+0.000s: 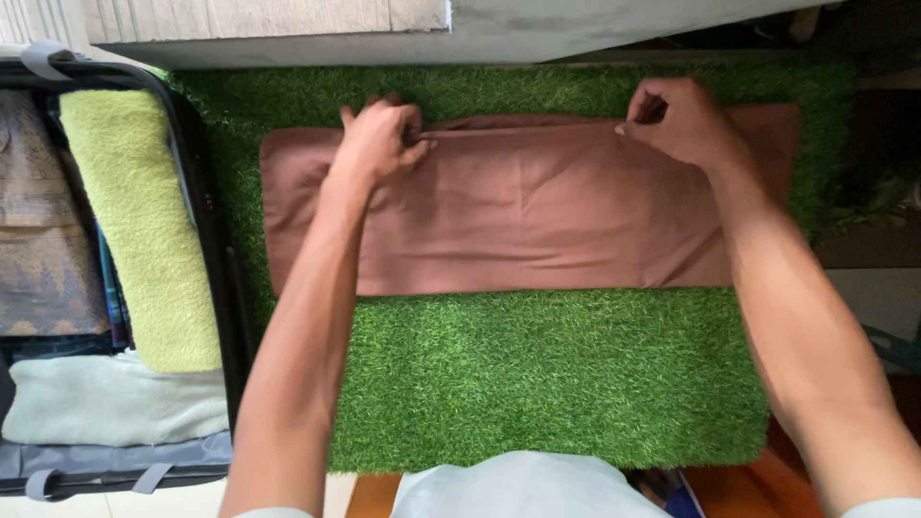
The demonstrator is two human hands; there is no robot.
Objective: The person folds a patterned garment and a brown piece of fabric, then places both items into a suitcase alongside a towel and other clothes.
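Pinching the far edge of a brown cloth (523,216), both hands work side by side: the left hand (379,139) has its fingers curled closed on the hem toward the left, and the right hand (676,120) is closed on the same hem toward the right, thumb and forefinger meeting over the fabric. Spread flat, the cloth runs with its long axis left to right, so almost all of it lies on the near side of the two grips, reaching back toward the person. Neither hand is clearly closer to its end of the cloth, though more fabric shows beyond the left hand than beyond the right. It looks like a thin, smooth woven material, softly creased, folded into a long rectangle. Under it lies a mat of artificial grass (537,384), bristly and bright green. At the left an open suitcase (216,288) holds a rolled lime-green towel (139,230) with a nubby pile, a patterned fabric (38,240) and a pale folded cloth (110,398).
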